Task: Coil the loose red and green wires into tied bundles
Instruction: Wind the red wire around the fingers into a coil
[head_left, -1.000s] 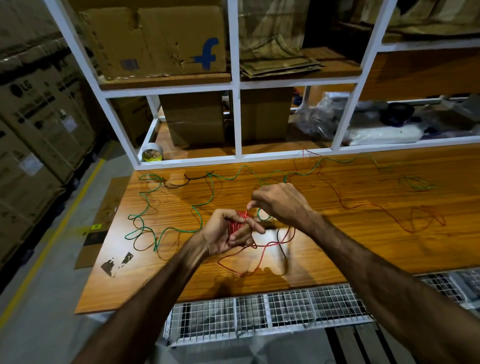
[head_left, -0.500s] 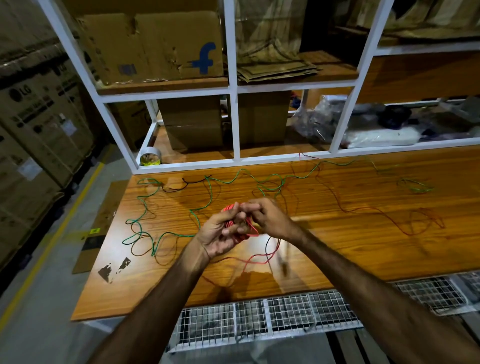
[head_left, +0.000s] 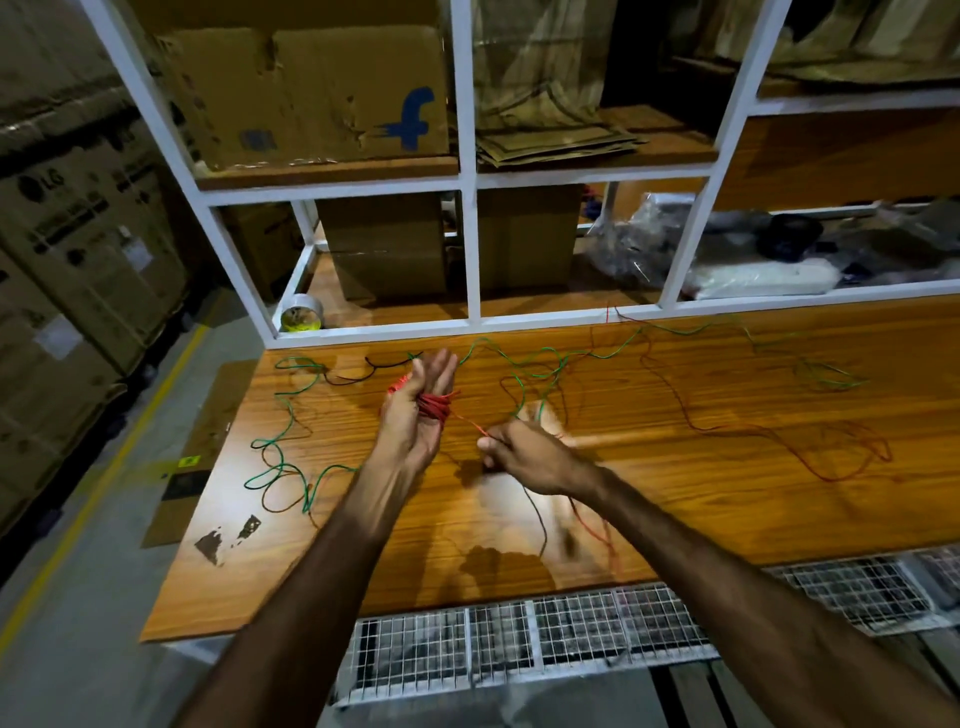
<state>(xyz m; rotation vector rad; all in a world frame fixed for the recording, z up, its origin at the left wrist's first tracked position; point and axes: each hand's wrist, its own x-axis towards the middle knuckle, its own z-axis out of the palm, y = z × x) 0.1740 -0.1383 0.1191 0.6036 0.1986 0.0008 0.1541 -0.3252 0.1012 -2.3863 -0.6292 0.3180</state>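
Note:
My left hand (head_left: 415, 415) is raised over the wooden table (head_left: 727, 519) with its fingers straight and pointing away. A coil of red wire (head_left: 435, 405) is wound round those fingers. From the coil a taut red strand runs down and right to my right hand (head_left: 530, 454), which pinches it between fingertips. More red wire (head_left: 810, 457) trails in loose loops across the right of the table. A green wire (head_left: 291, 462) lies in loops at the left and runs along the far edge.
A short black wire (head_left: 363, 371) lies near the table's far left. Behind stands a white shelf frame (head_left: 470, 249) with cardboard boxes (head_left: 311, 93), a tape roll (head_left: 301, 317) and plastic bags (head_left: 644, 244). Wire mesh (head_left: 519, 644) lines the near edge. Stacked cartons (head_left: 67, 244) stand at left.
My left hand has opened its fingers and risen with the red coil round them. My right hand has moved down and right away from it, drawing the red strand taut.

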